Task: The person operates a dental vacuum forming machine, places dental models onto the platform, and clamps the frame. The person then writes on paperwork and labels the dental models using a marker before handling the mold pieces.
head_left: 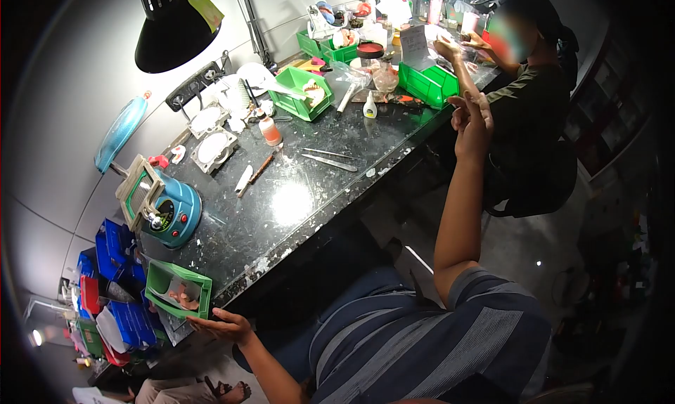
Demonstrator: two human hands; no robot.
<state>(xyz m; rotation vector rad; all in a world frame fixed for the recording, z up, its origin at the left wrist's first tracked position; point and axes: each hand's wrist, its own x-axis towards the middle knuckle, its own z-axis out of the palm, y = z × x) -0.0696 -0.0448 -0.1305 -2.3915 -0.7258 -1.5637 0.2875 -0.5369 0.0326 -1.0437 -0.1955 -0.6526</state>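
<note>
My left hand [223, 325] is low at the table's front-left corner, palm turned up and fingers stretched out. It lies right by the near corner of a green plastic bin [204, 281]; whether it touches the bin I cannot tell. Pinkish pieces [184, 296] lie inside that bin. Raised off the table at the right, my right hand [472, 123] holds nothing, its fingers apart and partly bent. Beyond it is a co-worker's forearm [472, 77].
On the black table [246, 228] are a teal machine [179, 207], a knife [244, 178], metal tools [330, 162], an orange-liquid bottle [269, 130] and a small white glue bottle [370, 107]. Green bins [429, 84] stand farther back. A black lamp [172, 35] hangs above. A co-worker [538, 123] sits at right.
</note>
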